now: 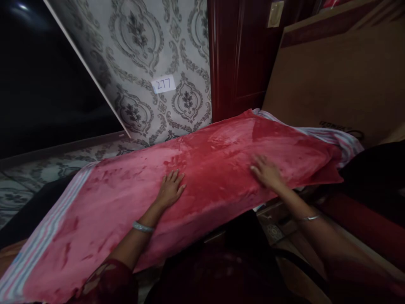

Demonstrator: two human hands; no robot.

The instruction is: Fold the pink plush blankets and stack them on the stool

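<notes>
A red plush cloth (209, 177) covers a long surface in front of me and hangs over its near edge. My left hand (170, 188) lies flat on the cloth near its middle, fingers apart. Farther right, my right hand (267, 172) rests on the same cloth with its fingers spread, slightly blurred. Neither hand grips anything. Darker and lighter brushed patches mark the pile around both hands. A striped cloth (60, 215) in white, blue and pink borders the left end, and similar striped fabric (343, 141) is bunched at the right end.
A large dark screen (53, 80) stands at the left against patterned wallpaper (136, 38). A paper label (163, 84) reading 277 is on the wall. Behind the cloth's right end are a dark red door (247, 55) and a big cardboard box (335, 80).
</notes>
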